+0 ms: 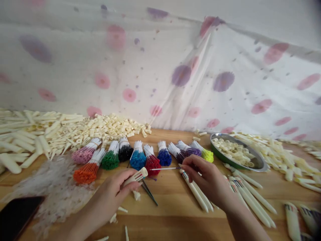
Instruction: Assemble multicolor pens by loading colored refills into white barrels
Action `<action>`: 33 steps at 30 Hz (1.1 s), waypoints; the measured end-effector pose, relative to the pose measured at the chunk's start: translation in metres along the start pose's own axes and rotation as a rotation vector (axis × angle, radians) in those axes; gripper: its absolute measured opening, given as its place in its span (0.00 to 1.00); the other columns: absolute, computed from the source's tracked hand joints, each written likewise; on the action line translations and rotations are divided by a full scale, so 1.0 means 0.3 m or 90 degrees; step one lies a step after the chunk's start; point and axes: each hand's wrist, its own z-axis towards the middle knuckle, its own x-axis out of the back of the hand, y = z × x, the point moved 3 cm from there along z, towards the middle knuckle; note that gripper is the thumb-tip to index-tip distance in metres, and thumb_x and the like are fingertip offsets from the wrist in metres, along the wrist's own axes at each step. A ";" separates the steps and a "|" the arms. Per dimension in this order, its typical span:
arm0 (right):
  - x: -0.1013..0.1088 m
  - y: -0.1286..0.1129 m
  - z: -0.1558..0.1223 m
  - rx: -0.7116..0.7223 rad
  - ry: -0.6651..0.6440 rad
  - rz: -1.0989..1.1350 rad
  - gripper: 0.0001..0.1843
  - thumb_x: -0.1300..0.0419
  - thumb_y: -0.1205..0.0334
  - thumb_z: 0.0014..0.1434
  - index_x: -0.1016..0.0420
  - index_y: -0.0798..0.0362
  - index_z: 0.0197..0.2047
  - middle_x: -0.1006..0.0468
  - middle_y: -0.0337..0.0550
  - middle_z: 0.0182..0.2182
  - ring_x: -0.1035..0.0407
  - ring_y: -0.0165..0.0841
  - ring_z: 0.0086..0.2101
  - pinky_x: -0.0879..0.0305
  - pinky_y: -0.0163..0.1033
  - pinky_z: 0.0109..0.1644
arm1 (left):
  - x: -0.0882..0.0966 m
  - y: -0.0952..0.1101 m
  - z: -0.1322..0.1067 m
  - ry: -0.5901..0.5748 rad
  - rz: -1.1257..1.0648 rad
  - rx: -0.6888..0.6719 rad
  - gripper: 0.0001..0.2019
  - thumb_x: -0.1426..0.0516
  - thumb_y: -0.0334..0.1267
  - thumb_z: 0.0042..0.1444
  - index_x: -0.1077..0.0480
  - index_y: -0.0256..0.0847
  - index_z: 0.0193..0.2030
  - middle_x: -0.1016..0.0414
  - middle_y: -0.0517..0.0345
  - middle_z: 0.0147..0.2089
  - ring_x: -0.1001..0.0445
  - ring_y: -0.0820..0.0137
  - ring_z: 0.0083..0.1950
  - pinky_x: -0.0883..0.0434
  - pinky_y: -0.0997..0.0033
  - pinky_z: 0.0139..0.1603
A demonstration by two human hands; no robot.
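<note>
My left hand is closed around a cream slotted pen barrel, its open end tilted up to the right. Between the thumb and fingers of my right hand is a thin white pen refill, lying nearly level. Its free end points at the barrel's mouth, a small gap apart. Dark tweezers lie on the table just beside my left hand. Behind both hands stand refill bundles sorted by colour, among them red, light blue and orange.
Cream pen parts are heaped at the back left. A metal dish holds cream rings at the right, near assembled-looking pens. Clear plastic bits and a dark phone lie at the left. Spotted plastic sheeting hangs behind.
</note>
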 end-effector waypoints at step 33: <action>-0.067 -0.070 -0.018 0.157 -0.103 0.024 0.08 0.49 0.66 0.64 0.33 0.53 0.32 0.32 0.38 0.28 0.36 0.27 0.28 0.41 0.31 0.31 | -0.060 0.019 -0.035 -0.189 0.032 -0.070 0.12 0.52 0.40 0.61 0.29 0.46 0.45 0.25 0.58 0.47 0.28 0.67 0.46 0.34 0.72 0.47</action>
